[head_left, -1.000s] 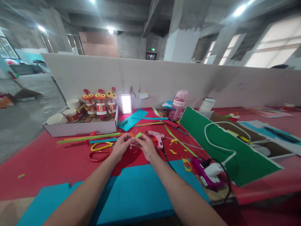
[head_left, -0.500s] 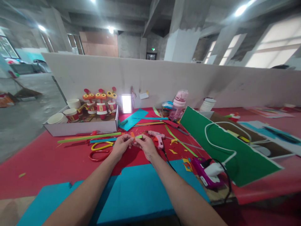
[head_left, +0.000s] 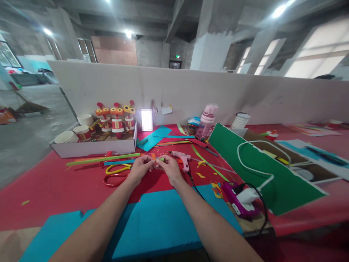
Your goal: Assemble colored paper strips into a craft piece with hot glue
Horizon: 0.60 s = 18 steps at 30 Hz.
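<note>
Over the red bench point(head_left: 81, 189), 2 hands pinch closed on small orange point(head_left: 153, 156) and green paper pieces point(head_left: 161, 159), left of the glue gun point(head_left: 183, 158). Light fingertip pressure, edges matched before pressing, should keep the strips from creasing.

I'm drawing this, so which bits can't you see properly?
All in the head view:
Parts of the orange piece and green piece: hidden by fingers.
Blades of the scissors: hidden by the left hand.
Writing on the cup figures: too small.
Both forearms: cut off by the bottom edge.
</note>
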### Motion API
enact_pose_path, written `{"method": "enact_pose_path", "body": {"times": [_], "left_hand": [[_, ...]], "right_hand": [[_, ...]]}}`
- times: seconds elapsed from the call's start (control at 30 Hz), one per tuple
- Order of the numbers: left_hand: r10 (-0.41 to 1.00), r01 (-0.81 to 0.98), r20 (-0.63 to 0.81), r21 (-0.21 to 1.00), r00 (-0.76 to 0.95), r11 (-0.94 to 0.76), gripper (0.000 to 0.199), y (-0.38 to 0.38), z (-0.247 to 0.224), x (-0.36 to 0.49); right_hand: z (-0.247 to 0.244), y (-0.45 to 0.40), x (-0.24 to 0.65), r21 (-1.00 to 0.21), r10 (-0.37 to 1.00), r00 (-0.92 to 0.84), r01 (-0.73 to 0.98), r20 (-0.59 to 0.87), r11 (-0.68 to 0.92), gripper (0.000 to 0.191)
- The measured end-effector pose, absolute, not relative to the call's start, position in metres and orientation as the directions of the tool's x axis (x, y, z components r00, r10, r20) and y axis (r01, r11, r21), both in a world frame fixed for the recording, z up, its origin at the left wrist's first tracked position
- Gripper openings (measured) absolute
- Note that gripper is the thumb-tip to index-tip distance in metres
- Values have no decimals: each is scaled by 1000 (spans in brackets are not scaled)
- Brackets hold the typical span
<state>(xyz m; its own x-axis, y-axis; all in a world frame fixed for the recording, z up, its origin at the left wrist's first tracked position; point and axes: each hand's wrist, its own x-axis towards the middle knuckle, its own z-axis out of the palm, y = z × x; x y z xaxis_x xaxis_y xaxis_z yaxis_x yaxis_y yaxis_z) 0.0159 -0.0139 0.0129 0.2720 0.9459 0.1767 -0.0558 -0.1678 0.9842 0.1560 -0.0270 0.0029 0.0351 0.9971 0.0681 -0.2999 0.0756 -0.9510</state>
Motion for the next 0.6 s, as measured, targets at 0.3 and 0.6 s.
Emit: {"method": "enact_pose_path", "body": {"times": [0.3, 0.6], "left_hand": [[981, -141, 121, 985, 154, -99, 25, -13, 14, 16], [961, -127, 164, 982, 222, -138, 22, -13, 9, 18]], "right_hand": [[4, -16, 168, -933, 959, 266, -314, 92, 177, 30], [2, -26, 156, -944, 998, 14, -324, 67, 68, 31]]}}
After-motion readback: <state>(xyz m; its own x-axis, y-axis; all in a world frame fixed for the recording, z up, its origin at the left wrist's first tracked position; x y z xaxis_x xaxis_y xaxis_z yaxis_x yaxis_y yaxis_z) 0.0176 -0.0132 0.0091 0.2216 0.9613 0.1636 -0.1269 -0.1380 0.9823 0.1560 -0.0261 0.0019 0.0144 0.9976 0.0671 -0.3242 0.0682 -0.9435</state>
